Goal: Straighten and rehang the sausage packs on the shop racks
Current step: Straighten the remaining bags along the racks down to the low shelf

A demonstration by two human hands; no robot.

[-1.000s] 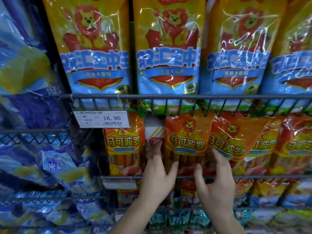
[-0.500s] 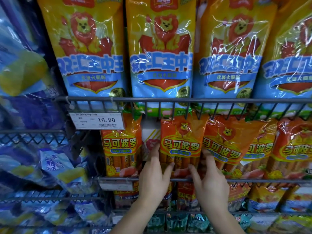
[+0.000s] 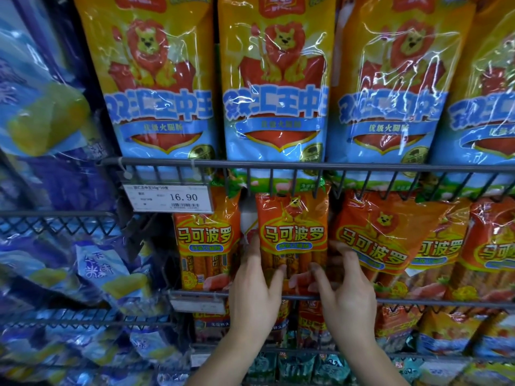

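Of the person, only two forearms and their hands show. The left grip is a bare hand, and the left forearm is bare as far as the view's bottom edge. The right grip is likewise a bare hand on a bare right forearm. The fingers are slim, with thumbs rounded at the tip. The nails are too blurred to make out.
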